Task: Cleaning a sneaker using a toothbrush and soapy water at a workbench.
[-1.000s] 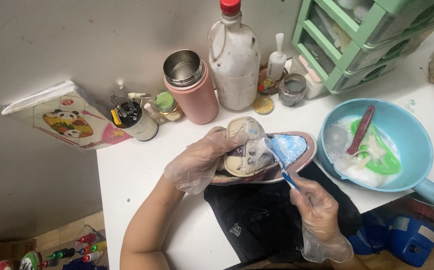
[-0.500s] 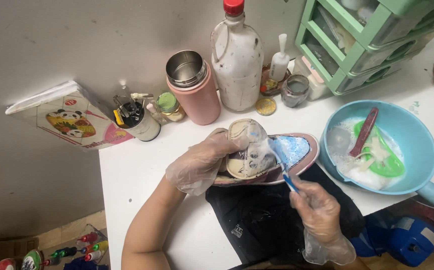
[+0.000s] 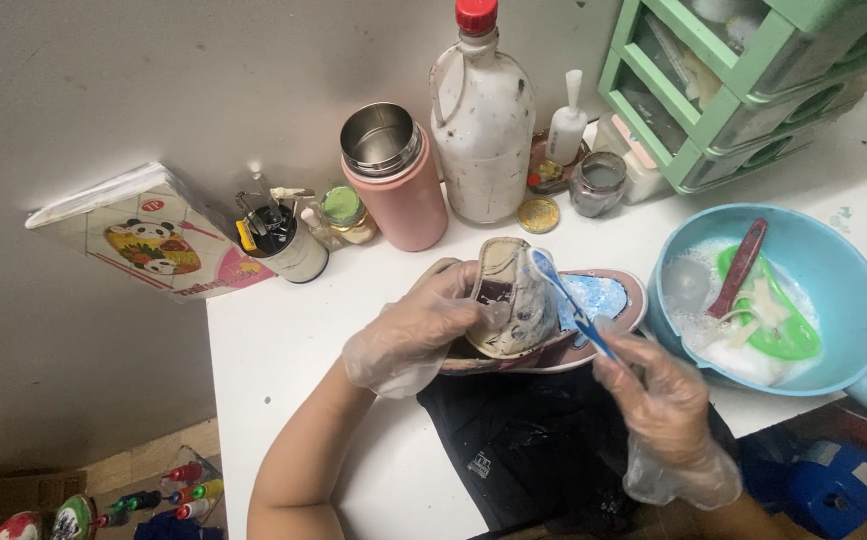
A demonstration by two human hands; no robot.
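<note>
A worn sneaker (image 3: 604,300) with a pink sole edge and a blue insole lies on its side on the white table (image 3: 284,330), partly over a black cloth (image 3: 514,440). My left hand (image 3: 404,335), in a clear plastic glove, grips the shoe's heel end and pulls its tongue up. My right hand (image 3: 659,400), also gloved, holds a blue toothbrush (image 3: 569,300) whose head rests against the tongue.
A blue basin (image 3: 834,290) with soapy water, a green brush and a red-handled tool sits at the right. Behind the shoe stand a pink steel flask (image 3: 394,180), a large white bottle (image 3: 484,120), small jars and a green drawer unit (image 3: 744,80). A box lies at left.
The toothbrush has shifted slightly along the shoe's tongue. Both hands and the shoe stay in nearly the same place.
</note>
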